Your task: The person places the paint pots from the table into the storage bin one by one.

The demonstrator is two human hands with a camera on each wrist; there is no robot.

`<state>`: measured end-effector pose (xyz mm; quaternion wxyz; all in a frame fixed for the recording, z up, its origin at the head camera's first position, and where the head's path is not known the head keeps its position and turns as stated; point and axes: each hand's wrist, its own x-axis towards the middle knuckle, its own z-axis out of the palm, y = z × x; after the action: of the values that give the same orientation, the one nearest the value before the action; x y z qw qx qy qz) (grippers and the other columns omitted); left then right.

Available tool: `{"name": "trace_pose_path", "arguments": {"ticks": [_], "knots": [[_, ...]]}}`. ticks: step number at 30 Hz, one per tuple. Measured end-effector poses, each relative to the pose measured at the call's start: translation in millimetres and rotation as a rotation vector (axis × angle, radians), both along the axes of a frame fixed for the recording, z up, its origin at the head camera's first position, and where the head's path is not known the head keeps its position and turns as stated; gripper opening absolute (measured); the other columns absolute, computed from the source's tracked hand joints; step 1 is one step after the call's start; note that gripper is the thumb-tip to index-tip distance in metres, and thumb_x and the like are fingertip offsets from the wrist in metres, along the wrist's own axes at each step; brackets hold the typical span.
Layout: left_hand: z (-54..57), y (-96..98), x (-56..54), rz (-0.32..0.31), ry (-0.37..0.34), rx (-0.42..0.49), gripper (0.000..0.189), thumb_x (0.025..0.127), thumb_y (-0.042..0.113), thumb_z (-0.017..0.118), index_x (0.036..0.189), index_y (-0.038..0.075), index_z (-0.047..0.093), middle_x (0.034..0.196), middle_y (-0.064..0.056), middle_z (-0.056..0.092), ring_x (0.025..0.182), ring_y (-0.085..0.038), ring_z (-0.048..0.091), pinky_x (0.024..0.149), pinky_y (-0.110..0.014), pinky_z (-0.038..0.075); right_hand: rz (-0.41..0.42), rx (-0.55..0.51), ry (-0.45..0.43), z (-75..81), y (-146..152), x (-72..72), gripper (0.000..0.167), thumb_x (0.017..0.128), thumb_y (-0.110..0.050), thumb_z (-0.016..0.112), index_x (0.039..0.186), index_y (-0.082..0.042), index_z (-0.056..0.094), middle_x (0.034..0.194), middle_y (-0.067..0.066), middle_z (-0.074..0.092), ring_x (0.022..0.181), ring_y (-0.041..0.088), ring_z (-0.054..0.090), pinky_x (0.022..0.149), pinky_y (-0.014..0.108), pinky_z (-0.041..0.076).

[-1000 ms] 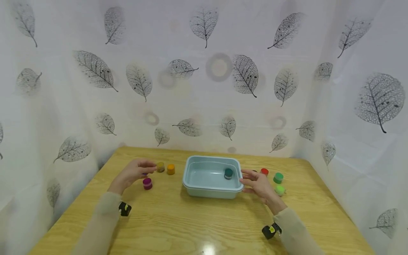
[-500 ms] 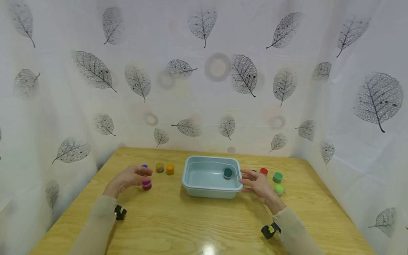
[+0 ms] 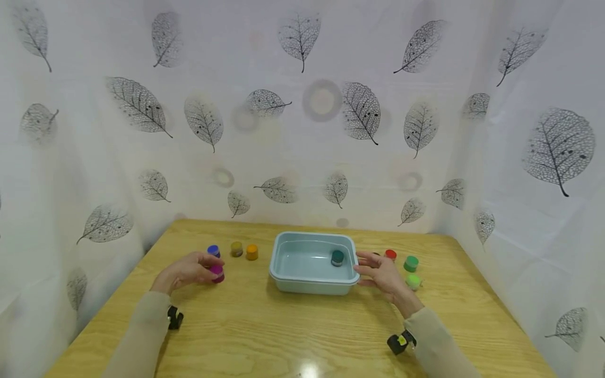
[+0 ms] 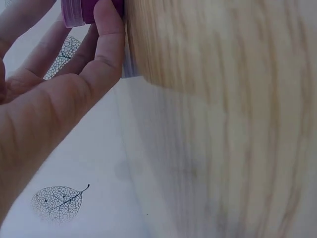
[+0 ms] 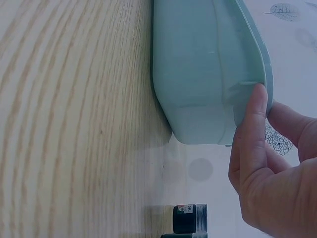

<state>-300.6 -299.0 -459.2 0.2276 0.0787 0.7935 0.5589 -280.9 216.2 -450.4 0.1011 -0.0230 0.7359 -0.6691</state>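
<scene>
In the head view, my left hand (image 3: 186,272) pinches a small purple paint jar (image 3: 217,273) on the left of the table. The left wrist view has the thumb and fingers around that purple jar (image 4: 83,11). A blue jar (image 3: 214,251) stands just behind it. My right hand (image 3: 385,273) grips the right end of a pale blue-green plastic box (image 3: 307,287), thumb and fingers at its rim in the right wrist view. Inside the box, toward the right, sits a dark teal jar (image 3: 337,258).
An ochre jar (image 3: 237,249) and an orange jar (image 3: 252,252) stand left of the box. On the right are red (image 3: 390,255), green (image 3: 411,263) and lime (image 3: 413,282) jars, plus a dark jar (image 5: 184,218) partly hidden by my right hand. A leaf-patterned curtain (image 3: 302,157) surrounds the table.
My left hand has come back toward me and leftward from near the ochre jar, down onto the purple jar, uncovering the blue one. My right hand stays at the box.
</scene>
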Motion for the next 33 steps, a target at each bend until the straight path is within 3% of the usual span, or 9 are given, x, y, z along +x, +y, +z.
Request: {"name": "trace_pose_path", "arguments": {"ticks": [11, 18, 26, 30, 33], "knots": [[-1.4, -1.0, -1.7, -0.041, 0.025, 0.004, 0.056, 0.087, -0.001, 0.069, 0.136, -0.015, 0.045, 0.136, -0.033, 0.047, 0.107, -0.020, 0.062, 0.091, -0.031, 0.058, -0.013, 0.001, -0.008, 1.7, 0, 0.5, 0.057, 0.093, -0.009, 0.066, 0.146, -0.003, 0.044, 0.140, 0.029, 0.049, 0.106, 0.025, 0.067, 0.079, 0.034, 0.063], [2.2, 1.4, -5.1, 0.000, 0.065, -0.091, 0.053, 0.084, 0.011, 0.076, 0.129, -0.008, 0.056, 0.119, -0.018, 0.064, 0.100, -0.021, 0.064, 0.087, -0.032, 0.058, -0.005, 0.006, -0.012, 0.8, 0, 0.6, 0.058, 0.093, -0.011, 0.066, 0.146, -0.004, 0.044, 0.141, 0.028, 0.049, 0.105, 0.023, 0.067, 0.080, 0.035, 0.062], [9.0, 4.4, -6.6, -0.013, 0.184, 0.034, 0.056, 0.088, 0.011, 0.073, 0.131, -0.013, 0.048, 0.119, -0.022, 0.063, 0.103, -0.022, 0.066, 0.090, -0.033, 0.059, -0.012, 0.007, -0.012, 2.2, 0, 0.9, 0.057, 0.093, -0.011, 0.067, 0.145, -0.004, 0.045, 0.140, 0.028, 0.050, 0.110, 0.029, 0.066, 0.082, 0.038, 0.062], [9.2, 8.8, -7.9, 0.026, 0.210, 0.096, 0.056, 0.090, 0.013, 0.071, 0.133, -0.013, 0.047, 0.118, -0.017, 0.064, 0.101, -0.017, 0.067, 0.092, -0.032, 0.058, -0.016, 0.014, -0.012, 2.6, -1, 1.4, 0.057, 0.093, -0.011, 0.067, 0.145, -0.003, 0.045, 0.140, 0.028, 0.050, 0.108, 0.027, 0.066, 0.083, 0.039, 0.062], [10.8, 12.7, -8.3, 0.051, 0.214, 0.134, 0.057, 0.091, 0.012, 0.069, 0.136, -0.014, 0.044, 0.123, -0.021, 0.062, 0.102, -0.017, 0.068, 0.093, -0.032, 0.057, -0.017, 0.015, -0.013, 3.5, -1, 1.3, 0.057, 0.093, -0.011, 0.067, 0.145, -0.002, 0.045, 0.140, 0.029, 0.050, 0.108, 0.028, 0.066, 0.083, 0.040, 0.062]]}}
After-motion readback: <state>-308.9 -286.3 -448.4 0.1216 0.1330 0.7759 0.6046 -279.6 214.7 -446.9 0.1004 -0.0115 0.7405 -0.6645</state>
